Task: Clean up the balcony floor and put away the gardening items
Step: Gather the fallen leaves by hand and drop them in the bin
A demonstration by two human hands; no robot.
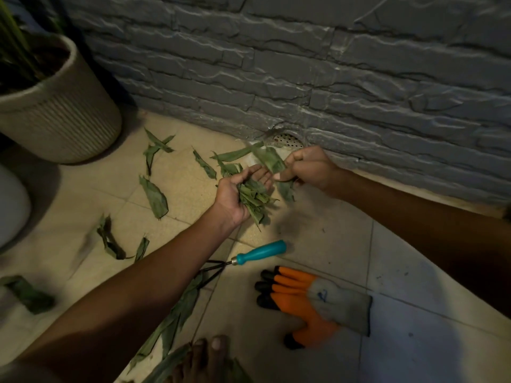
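Note:
My left hand [235,194] is cupped palm-up around a bunch of green leaves [255,199], low over the tiled floor near the wall. Right beside it, my right hand [309,168] pinches one long leaf [269,158] that droops toward the bunch. Several more cut leaves [154,197] lie scattered on the floor to the left and under my left forearm. A small hand rake with a teal handle [261,252] lies below my hands, its dark prongs partly hidden by my arm. An orange, grey and black gardening glove [312,299] lies flat to its lower right.
A ribbed beige plant pot [63,117] stands at the upper left. A grey stone-pattern wall [331,73] runs along the back, with a round floor drain [287,140] at its foot. My bare toes [206,352] show at the bottom edge. A pale rounded object [11,205] sits at the far left.

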